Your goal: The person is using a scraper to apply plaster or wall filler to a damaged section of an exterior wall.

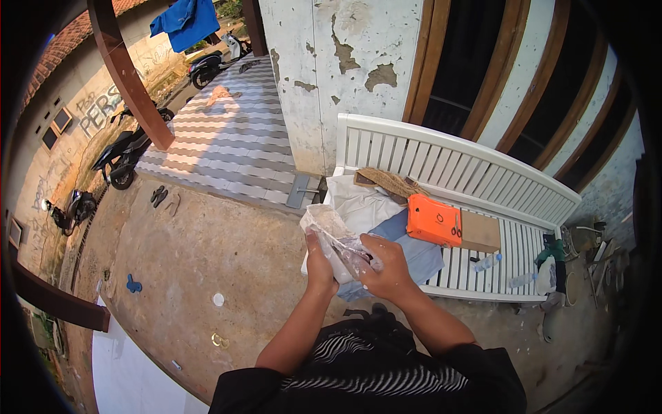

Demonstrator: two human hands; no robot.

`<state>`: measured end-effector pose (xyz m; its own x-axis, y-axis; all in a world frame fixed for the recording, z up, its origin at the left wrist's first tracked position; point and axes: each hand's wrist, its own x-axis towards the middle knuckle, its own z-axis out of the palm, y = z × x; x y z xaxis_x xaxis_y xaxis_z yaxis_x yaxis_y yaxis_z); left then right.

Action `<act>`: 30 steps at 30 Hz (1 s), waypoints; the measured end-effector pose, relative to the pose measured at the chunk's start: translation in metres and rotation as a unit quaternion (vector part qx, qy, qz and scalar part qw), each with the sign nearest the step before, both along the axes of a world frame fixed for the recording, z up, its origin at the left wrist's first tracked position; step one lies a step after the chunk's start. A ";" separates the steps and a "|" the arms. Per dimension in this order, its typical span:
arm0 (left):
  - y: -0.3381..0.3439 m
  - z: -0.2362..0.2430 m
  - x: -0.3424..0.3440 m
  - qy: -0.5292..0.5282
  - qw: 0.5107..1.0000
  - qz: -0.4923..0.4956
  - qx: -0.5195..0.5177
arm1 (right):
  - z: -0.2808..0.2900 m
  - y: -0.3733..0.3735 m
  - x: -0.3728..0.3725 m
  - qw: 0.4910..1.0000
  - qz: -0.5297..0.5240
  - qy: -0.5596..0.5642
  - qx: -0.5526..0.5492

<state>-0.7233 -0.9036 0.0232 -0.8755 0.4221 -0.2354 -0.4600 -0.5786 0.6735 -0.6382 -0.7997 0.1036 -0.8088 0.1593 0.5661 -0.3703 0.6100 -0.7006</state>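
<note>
Object (327,222), boxy and white-smeared, up before your chest. Your left hand (320,265) curled firmly round its left side. Your right hand (387,269) half-closed at its right edge; pinching or merely touching, cannot tell. Beyond, on white bench (455,284): orange box (434,221), clear bottle (488,262), contents unclear.

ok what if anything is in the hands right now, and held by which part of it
A whitish box-like thing: the left hand grips its near left side, the right hand its right end. Its exact kind is unclear.
</note>
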 end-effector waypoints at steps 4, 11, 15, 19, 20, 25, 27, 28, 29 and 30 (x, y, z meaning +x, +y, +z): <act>0.002 -0.001 -0.007 -0.001 1.000 -0.021 -0.010 | 0.000 0.002 0.002 0.998 -0.046 -0.039 -0.024; 0.003 0.001 -0.011 -0.015 0.999 -0.042 -0.002 | -0.025 0.019 -0.010 0.972 -0.083 -0.050 -0.212; -0.003 -0.002 -0.013 -0.032 0.997 -0.053 0.034 | -0.004 0.024 -0.014 0.925 -0.053 -0.004 -0.376; -0.018 -0.009 -0.015 -0.031 0.990 -0.075 0.113 | 0.000 0.039 -0.020 0.905 -0.048 0.026 -0.423; -0.023 -0.010 -0.016 -0.017 0.984 -0.090 0.154 | -0.001 0.042 -0.021 0.905 -0.047 0.025 -0.423; -0.030 -0.002 -0.016 -0.001 0.962 -0.079 0.261 | -0.009 0.042 -0.022 0.816 -0.005 -0.072 -0.574; -0.031 0.000 -0.014 0.029 0.963 -0.074 0.256 | -0.010 0.029 -0.026 0.796 -0.016 -0.097 -0.598; -0.031 0.000 -0.013 0.029 0.963 -0.074 0.257 | -0.012 0.028 -0.028 0.796 -0.016 -0.097 -0.597; -0.031 -0.001 -0.011 0.039 0.965 -0.065 0.251 | -0.017 0.028 -0.032 0.814 -0.023 -0.108 -0.570; -0.032 -0.002 -0.010 0.049 0.966 -0.058 0.246 | -0.021 0.028 -0.034 0.831 -0.031 -0.119 -0.543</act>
<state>-0.7335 -0.9360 0.0213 -0.8238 0.5579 0.1007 -0.4884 -0.7887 0.3735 -0.6724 -0.7721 0.0826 -0.8484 0.5170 -0.1139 -0.1333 -0.4168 -0.8992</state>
